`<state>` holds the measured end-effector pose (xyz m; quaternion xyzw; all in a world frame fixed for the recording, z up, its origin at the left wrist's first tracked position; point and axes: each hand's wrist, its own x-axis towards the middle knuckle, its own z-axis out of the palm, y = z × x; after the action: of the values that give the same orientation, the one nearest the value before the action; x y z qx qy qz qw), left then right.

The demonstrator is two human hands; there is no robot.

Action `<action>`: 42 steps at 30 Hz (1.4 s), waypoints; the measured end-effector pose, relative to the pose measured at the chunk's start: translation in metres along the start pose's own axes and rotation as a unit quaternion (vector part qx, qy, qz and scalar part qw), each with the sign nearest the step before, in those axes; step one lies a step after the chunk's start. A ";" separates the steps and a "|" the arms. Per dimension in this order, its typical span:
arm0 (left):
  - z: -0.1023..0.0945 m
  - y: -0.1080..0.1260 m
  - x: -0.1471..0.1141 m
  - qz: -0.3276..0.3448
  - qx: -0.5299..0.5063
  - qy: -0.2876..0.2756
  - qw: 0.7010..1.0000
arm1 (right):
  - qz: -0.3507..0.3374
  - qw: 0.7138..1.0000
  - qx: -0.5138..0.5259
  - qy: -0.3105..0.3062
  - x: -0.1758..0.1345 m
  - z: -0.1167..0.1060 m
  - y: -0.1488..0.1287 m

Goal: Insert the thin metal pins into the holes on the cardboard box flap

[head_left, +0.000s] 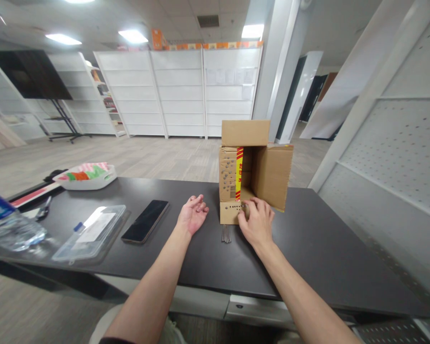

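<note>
A cardboard box (227, 188) stands on the dark desk with its opening towards me and its flaps spread. Its lower front flap (229, 215) hangs down and bears a row of small dark holes. My right hand (258, 222) grips the right end of this flap, thumb in front; a small thing by the fingertips is too hidden to name. Several thin metal nails (226, 234) lie side by side just below the flap. Left of the box, my left hand (193, 215) rests palm up, fingers loosely curled, with nothing seen in it.
A black phone (145, 221) and a clear plastic case (93, 231) lie to the left on the desk (329, 248). Further left are a water bottle (10, 224) and a white basket (86, 184) with colourful contents. A perforated panel (397, 143) rises at the right.
</note>
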<state>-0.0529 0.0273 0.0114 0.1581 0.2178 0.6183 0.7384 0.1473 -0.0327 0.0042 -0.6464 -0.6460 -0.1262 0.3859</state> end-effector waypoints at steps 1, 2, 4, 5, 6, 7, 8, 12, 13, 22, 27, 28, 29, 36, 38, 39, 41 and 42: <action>0.000 0.000 0.000 -0.001 0.000 0.001 1.000 | 0.001 1.000 0.000 0.000 0.000 0.001 0.000; 0.001 0.000 0.000 -0.001 0.000 0.002 1.000 | 0.002 1.000 0.000 0.000 0.000 0.001 0.000; 0.002 0.000 -0.001 -0.003 -0.002 0.004 1.000 | 0.004 1.000 0.001 0.001 0.000 0.002 0.001; 0.002 0.000 -0.001 -0.003 -0.002 0.005 1.000 | 0.005 1.000 0.001 0.002 0.000 0.002 0.001; 0.002 0.000 -0.001 -0.003 -0.002 0.005 1.000 | 0.005 1.000 0.002 0.002 0.000 0.002 0.001; 0.002 0.000 -0.001 -0.003 -0.002 0.004 1.000 | 0.005 1.000 0.002 0.002 0.001 0.002 0.001; 0.001 0.000 -0.001 -0.003 -0.002 0.002 1.000 | 0.004 1.000 0.002 0.002 0.001 0.002 0.000; -0.001 0.000 0.001 -0.004 -0.006 -0.006 1.000 | 0.004 1.000 -0.002 0.002 0.001 0.003 0.000; -0.002 0.000 0.001 -0.004 -0.007 -0.006 1.000 | 0.004 1.000 -0.004 0.003 0.001 0.003 0.000; -0.001 0.000 0.001 -0.005 -0.005 -0.008 1.000 | 0.004 1.000 -0.017 -0.006 0.003 0.004 0.000; -0.001 0.000 0.001 -0.005 -0.006 -0.010 1.000 | 0.004 1.000 -0.030 -0.009 0.004 0.005 0.001; -0.001 0.000 0.001 -0.006 -0.006 -0.010 1.000 | 0.004 0.999 -0.031 -0.009 0.004 0.005 0.001; -0.002 0.000 0.001 -0.006 -0.005 -0.010 1.000 | 0.004 0.999 -0.031 -0.010 0.004 0.005 0.002; -0.002 0.000 0.002 -0.002 0.002 -0.014 1.000 | 0.011 1.000 -0.024 -0.010 0.005 0.007 0.002; -0.001 0.000 0.001 -0.003 0.002 -0.008 1.000 | 0.011 1.000 -0.025 -0.011 0.005 0.007 0.002; 0.000 0.000 0.001 -0.004 0.000 -0.006 1.000 | 0.011 1.000 -0.026 -0.012 0.005 0.007 0.002; 0.001 0.001 0.000 -0.005 -0.002 -0.004 1.000 | 0.010 0.999 -0.027 -0.014 0.005 0.008 0.003; 0.001 0.001 0.000 -0.005 -0.002 -0.004 1.000 | 0.010 0.999 -0.028 -0.015 0.005 0.008 0.004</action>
<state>-0.0529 0.0278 0.0124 0.1580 0.2143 0.6145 0.7427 0.1486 -0.0229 0.0012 -0.6652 -0.6415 -0.1309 0.3589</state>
